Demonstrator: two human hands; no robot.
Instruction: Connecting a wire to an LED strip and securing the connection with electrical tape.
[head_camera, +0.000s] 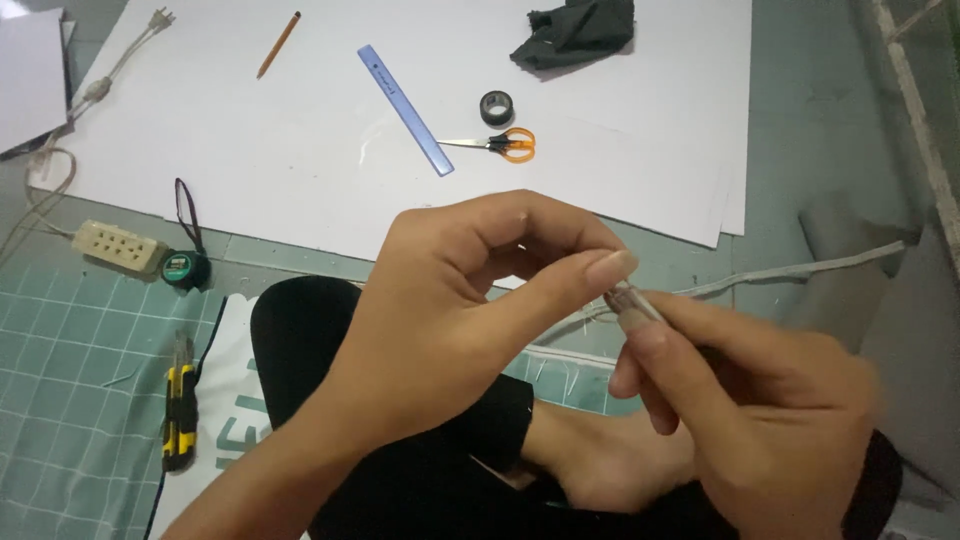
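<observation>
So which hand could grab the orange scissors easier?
Probably the left hand: it sits nearer the orange-handled scissors on the white sheet, while the right hand pinches the small clear piece.

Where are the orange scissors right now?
The orange-handled scissors lie on the white board beyond the hands, just below the black tape roll and right of the blue ruler.

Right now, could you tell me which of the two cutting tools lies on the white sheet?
The orange-handled scissors lie on the white sheet, beside the tape roll. The yellow utility knife rests on the green cutting mat.
</observation>
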